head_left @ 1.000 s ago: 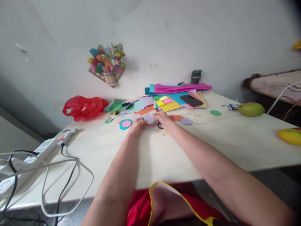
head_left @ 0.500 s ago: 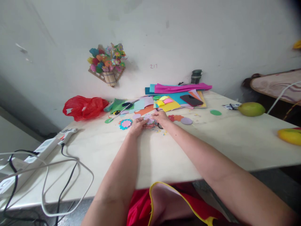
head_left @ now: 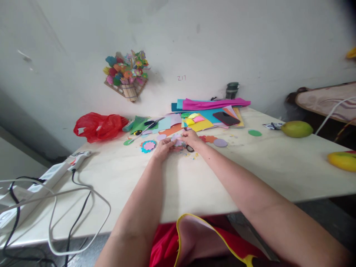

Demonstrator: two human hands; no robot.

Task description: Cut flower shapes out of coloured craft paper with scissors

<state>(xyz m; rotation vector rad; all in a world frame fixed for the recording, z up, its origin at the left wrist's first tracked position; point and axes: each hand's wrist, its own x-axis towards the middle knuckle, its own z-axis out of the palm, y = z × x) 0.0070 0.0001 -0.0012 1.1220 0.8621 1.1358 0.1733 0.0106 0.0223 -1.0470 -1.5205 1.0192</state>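
Observation:
A small pale lilac paper flower (head_left: pixel 177 139) is held between my two hands above the table. My left hand (head_left: pixel 164 148) pinches its left side, with some fingers under it. My right hand (head_left: pixel 190 138) has its fingertips closed on the right edge of the same paper. Just below the right fingers lies a dark-rimmed ring-like thing (head_left: pixel 190 148), perhaps a scissor handle. Left of my hands rests a blue flower with a pink flower on top (head_left: pixel 148 146). Red and orange paper shapes (head_left: pixel 210 139) and a lilac disc (head_left: pixel 220 142) lie to the right.
Coloured sheets (head_left: pixel 204 124) with a phone (head_left: pixel 226 118) on top lie at the back. Scissors (head_left: pixel 150 123) and a red bag (head_left: pixel 100 127) are back left. A power strip (head_left: pixel 52 172) with cables stands left, a green mango (head_left: pixel 297 129) right.
The lilac flower is turned slightly between my fingers. My right hand has shifted a little, and more of the dark ring shows below it.

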